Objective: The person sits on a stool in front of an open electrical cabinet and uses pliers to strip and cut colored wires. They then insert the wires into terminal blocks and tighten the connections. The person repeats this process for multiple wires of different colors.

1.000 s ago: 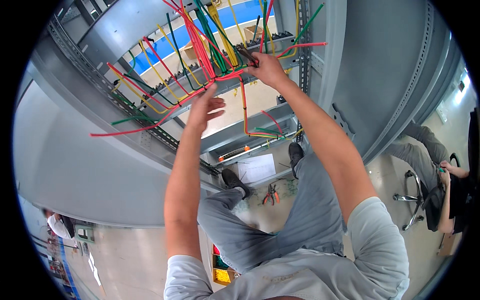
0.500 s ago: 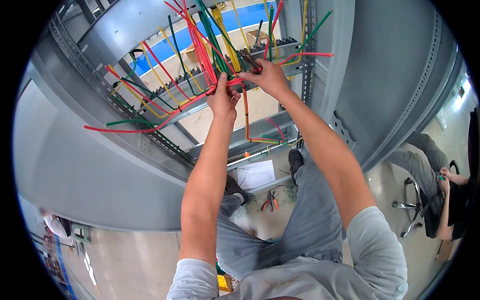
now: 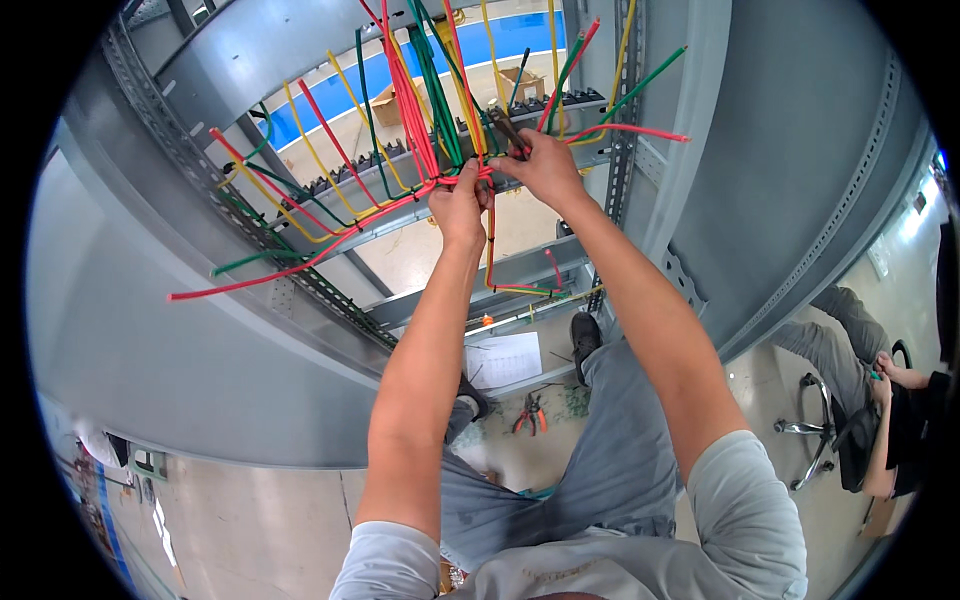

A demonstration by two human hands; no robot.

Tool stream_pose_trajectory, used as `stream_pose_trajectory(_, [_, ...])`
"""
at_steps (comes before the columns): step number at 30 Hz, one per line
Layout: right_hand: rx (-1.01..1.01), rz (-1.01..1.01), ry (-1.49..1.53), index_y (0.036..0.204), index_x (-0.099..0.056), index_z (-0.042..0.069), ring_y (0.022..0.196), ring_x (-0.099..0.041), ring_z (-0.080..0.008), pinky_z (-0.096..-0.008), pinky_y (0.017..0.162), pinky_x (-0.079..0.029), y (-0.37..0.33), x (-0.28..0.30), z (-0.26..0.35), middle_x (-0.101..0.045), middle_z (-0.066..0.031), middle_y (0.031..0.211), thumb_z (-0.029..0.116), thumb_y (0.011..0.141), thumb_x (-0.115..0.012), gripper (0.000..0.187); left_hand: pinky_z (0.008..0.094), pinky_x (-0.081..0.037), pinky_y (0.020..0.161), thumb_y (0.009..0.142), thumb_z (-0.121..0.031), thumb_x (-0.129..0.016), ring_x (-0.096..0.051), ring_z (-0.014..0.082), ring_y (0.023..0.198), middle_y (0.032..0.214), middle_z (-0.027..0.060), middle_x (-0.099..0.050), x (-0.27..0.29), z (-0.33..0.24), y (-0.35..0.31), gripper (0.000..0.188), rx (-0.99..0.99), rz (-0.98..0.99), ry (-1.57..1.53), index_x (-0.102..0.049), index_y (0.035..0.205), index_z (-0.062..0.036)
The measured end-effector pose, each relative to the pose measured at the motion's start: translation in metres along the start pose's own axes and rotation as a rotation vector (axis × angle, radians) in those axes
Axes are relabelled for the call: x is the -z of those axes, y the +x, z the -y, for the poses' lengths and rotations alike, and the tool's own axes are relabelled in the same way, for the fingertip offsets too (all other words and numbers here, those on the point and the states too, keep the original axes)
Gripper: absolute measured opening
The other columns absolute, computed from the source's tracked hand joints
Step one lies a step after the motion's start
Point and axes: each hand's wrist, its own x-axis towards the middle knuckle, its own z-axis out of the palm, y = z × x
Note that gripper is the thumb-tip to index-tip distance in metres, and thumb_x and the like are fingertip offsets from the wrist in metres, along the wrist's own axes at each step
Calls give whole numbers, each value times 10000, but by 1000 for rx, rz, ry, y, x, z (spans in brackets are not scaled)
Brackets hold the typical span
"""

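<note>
A bundle of red, green and yellow wires (image 3: 385, 207) runs along a horizontal rail inside the grey cabinet frame. My left hand (image 3: 460, 208) is closed on this bundle near its middle, thumb up against the red wires. Beside it, my right hand (image 3: 545, 170) grips a dark hand tool that looks like pliers (image 3: 507, 128), its end pointing up and away. The right thumb and fingers reach to the bundle just right of my left thumb; what they pinch there is hidden. Upright red wires (image 3: 408, 105) and green wires (image 3: 437, 100) rise behind my hands.
Orange-handled pliers (image 3: 530, 415) and a paper sheet (image 3: 503, 360) lie low between my feet. Perforated posts (image 3: 625, 150) and grey panels (image 3: 800, 130) flank the frame. Cut wire ends stick out at both sides. A person (image 3: 880, 390) sits on a wheeled chair at right.
My view has shifted slightly, so the wires and both hands sit a little lower and more to the right. Both hands stay at the bundle, and the dark pliers are still in my right hand.
</note>
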Motion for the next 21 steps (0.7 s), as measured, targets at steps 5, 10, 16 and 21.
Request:
stream_pose_trajectory(5, [37, 40, 30, 865, -654, 37, 737, -688, -287, -409, 695, -524, -3, 6, 2, -684, -117, 768, 369, 763, -866, 407, 302, -418, 447, 944, -195, -758, -516, 129, 486, 617, 26, -571, 2, -9, 2, 245, 78, -19, 33, -641, 784, -52])
stream_pose_trajectory(10, [21, 39, 185, 940, -685, 21, 730, -683, -236, -379, 689, -523, -26, 22, -6, -701, -94, 786, 345, 819, -829, 374, 298, -442, 484, 918, -288, -803, -524, 128, 538, 654, 14, -561, 1, -18, 0, 301, 166, -4, 138, -632, 801, -71])
stream_pose_trajectory(16, [-118, 155, 339, 999, -692, 8, 721, -605, -76, -275, 653, -492, -134, 77, -3, -658, -19, 771, 243, 921, -769, 259, 274, -465, 502, 935, -482, -750, -535, 131, 518, 607, 2, -535, 13, -41, -7, 452, 336, 84, 423, -640, 805, -63])
stream_pose_trajectory(21, [-401, 249, 521, 984, -673, 13, 695, -575, -67, -250, 636, -468, -271, 102, -38, -635, 15, 777, 166, 944, -746, 175, 372, -502, 544, 953, -423, -722, -660, 213, 569, 658, 112, -653, 33, -62, -3, 428, -420, 79, 1189, -697, 934, 5])
